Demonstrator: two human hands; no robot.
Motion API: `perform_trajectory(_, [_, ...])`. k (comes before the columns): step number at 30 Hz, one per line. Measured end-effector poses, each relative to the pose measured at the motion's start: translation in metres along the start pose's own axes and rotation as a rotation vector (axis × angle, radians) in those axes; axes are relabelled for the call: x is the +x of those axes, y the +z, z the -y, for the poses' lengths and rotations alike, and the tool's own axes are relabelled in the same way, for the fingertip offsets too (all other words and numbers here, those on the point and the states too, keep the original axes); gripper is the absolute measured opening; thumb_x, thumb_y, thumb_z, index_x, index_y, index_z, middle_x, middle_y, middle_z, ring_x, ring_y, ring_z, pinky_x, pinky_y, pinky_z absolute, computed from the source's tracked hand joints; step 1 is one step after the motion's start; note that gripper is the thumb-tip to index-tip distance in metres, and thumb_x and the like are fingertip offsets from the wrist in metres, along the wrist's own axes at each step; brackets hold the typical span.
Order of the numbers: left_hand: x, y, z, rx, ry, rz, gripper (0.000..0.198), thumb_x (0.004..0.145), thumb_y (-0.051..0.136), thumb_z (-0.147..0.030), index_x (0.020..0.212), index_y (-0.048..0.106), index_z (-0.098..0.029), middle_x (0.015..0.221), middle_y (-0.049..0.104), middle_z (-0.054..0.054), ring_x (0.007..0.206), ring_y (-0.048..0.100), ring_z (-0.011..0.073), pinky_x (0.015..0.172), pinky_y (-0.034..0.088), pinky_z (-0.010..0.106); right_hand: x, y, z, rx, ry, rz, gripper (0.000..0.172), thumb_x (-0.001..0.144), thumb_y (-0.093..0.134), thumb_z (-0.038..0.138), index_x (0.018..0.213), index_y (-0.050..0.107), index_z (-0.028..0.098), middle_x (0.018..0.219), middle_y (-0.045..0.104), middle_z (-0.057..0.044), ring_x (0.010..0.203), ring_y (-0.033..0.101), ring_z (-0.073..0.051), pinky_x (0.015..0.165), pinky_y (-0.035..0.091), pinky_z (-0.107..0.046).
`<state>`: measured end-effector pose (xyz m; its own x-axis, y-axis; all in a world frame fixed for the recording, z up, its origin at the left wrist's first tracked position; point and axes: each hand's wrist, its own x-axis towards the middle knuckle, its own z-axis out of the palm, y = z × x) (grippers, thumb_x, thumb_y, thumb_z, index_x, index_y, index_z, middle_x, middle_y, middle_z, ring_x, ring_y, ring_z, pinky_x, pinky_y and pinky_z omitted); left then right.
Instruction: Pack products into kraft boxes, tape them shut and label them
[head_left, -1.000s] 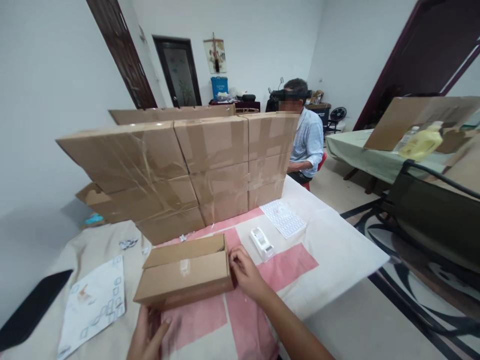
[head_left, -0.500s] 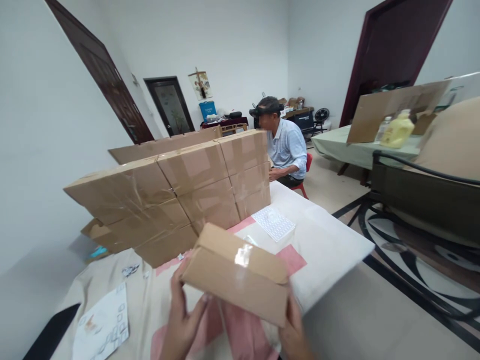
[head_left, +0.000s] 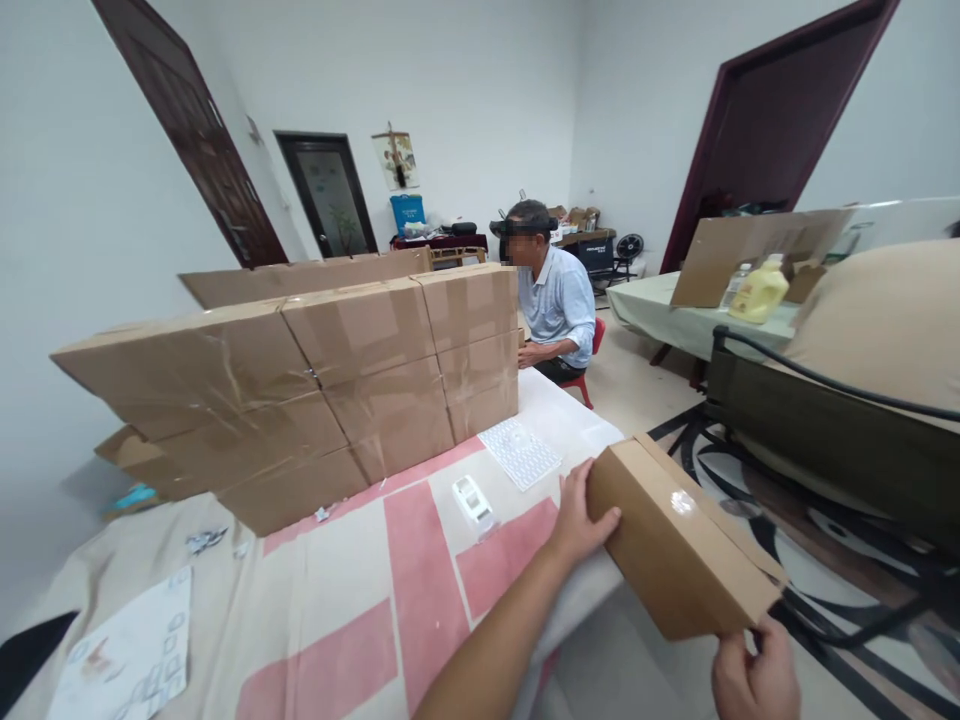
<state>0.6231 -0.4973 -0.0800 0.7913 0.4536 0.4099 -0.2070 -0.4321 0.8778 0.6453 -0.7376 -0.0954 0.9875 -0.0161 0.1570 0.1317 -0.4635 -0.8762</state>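
Note:
A closed brown cardboard box (head_left: 675, 540) is held tilted in the air past the table's right edge. A shiny strip of clear tape crosses its top seam. My left hand (head_left: 583, 515) grips its far left end, thumb on the side face. At the near right corner, my right hand (head_left: 756, 670) pinches the lower edge. On the cloth-covered table (head_left: 337, 600) left of the box lie a small white plastic piece (head_left: 474, 502) and a sheet of white labels (head_left: 519, 452).
Stacked taped cardboard boxes (head_left: 375, 370) form a wall across the table's far side. Behind it, a person (head_left: 555, 300) in a light blue shirt sits on a red chair. A dark-framed chair (head_left: 825, 420) stands right. A printed paper sheet (head_left: 124, 650) lies at near left.
The box has moved right, from above the table to beyond its edge, with both hands still on it. The white plastic piece beneath is now uncovered. The view has shifted slightly.

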Motion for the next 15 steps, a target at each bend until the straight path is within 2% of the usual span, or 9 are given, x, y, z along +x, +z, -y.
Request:
perform_trajectory(2, [0.012, 0.012, 0.000, 0.057, -0.027, 0.031, 0.083, 0.087, 0.069, -0.041, 0.158, 0.031, -0.023, 0.162, 0.040, 0.016, 0.153, 0.032, 0.0343, 0.130, 0.002, 0.063, 0.008, 0.004, 0.000, -0.066, 0.014, -0.056, 0.020, 0.082, 0.053, 0.045, 0.094, 0.048, 0.030, 0.084, 0.061, -0.008, 0.071, 0.064, -0.032, 0.065, 0.051, -0.050])
perform_trajectory(4, [0.024, 0.022, -0.002, 0.104, -0.038, 0.043, 0.073, 0.092, 0.062, -0.038, 0.157, 0.034, -0.023, 0.164, 0.039, 0.015, 0.154, 0.031, 0.0338, 0.129, 0.000, 0.065, 0.020, 0.014, 0.004, -0.085, -0.092, -0.100, 0.019, 0.082, 0.053, 0.041, 0.094, 0.048, 0.026, 0.088, 0.059, -0.008, 0.075, 0.062, -0.030, 0.069, 0.051, -0.047])
perform_trajectory(6, [0.032, 0.027, -0.004, 0.105, -0.039, 0.013, 0.066, 0.092, 0.059, -0.031, 0.154, 0.039, -0.021, 0.163, 0.041, 0.015, 0.154, 0.033, 0.0323, 0.130, 0.011, 0.062, 0.038, 0.030, 0.009, -0.091, -0.266, -0.125, 0.018, 0.082, 0.052, 0.038, 0.093, 0.048, 0.023, 0.091, 0.057, -0.009, 0.078, 0.059, -0.028, 0.072, 0.050, -0.044])
perform_trajectory(8, [0.027, 0.015, -0.007, 0.043, -0.049, -0.075, 0.063, 0.089, 0.058, -0.024, 0.151, 0.044, -0.019, 0.157, 0.047, 0.016, 0.147, 0.043, 0.0301, 0.127, 0.028, 0.056, 0.061, 0.050, 0.015, -0.108, -0.419, -0.127, 0.014, 0.083, 0.049, 0.035, 0.090, 0.047, 0.023, 0.089, 0.055, -0.009, 0.082, 0.056, -0.028, 0.073, 0.048, -0.042])
perform_trajectory(9, [0.017, 0.000, -0.009, 0.003, -0.057, -0.131, 0.061, 0.089, 0.058, -0.023, 0.149, 0.046, -0.019, 0.152, 0.051, 0.016, 0.142, 0.049, 0.0284, 0.123, 0.037, 0.051, 0.074, 0.060, 0.017, -0.120, -0.473, -0.127, 0.012, 0.083, 0.048, 0.033, 0.088, 0.046, 0.023, 0.088, 0.053, -0.009, 0.082, 0.055, -0.028, 0.073, 0.047, -0.042])
perform_trajectory(11, [-0.019, -0.048, -0.016, -0.020, -0.088, -0.205, 0.051, 0.093, 0.056, -0.027, 0.144, 0.052, -0.021, 0.143, 0.059, 0.015, 0.128, 0.060, 0.0262, 0.115, 0.047, 0.047, 0.104, 0.084, 0.023, -0.139, -0.553, -0.117, 0.007, 0.084, 0.046, 0.030, 0.086, 0.043, 0.024, 0.084, 0.051, -0.008, 0.082, 0.052, -0.028, 0.075, 0.045, -0.042])
perform_trajectory(13, [-0.078, -0.113, -0.025, 0.063, -0.133, -0.195, 0.039, 0.096, 0.056, -0.035, 0.134, 0.063, -0.024, 0.132, 0.066, 0.012, 0.120, 0.065, 0.0264, 0.109, 0.052, 0.045, 0.134, 0.112, 0.031, -0.144, -0.617, -0.084, 0.006, 0.085, 0.044, 0.029, 0.085, 0.041, 0.024, 0.083, 0.050, -0.008, 0.083, 0.050, -0.028, 0.078, 0.043, -0.044])
perform_trajectory(15, [-0.150, -0.179, -0.037, 0.204, -0.265, -0.324, 0.032, 0.095, 0.058, -0.045, 0.116, 0.073, -0.025, 0.116, 0.073, 0.011, 0.111, 0.070, 0.0287, 0.100, 0.058, 0.044, 0.164, 0.145, 0.043, -0.128, -0.653, -0.012, 0.006, 0.087, 0.043, 0.029, 0.085, 0.041, 0.024, 0.085, 0.050, -0.009, 0.087, 0.049, -0.028, 0.080, 0.042, -0.044])
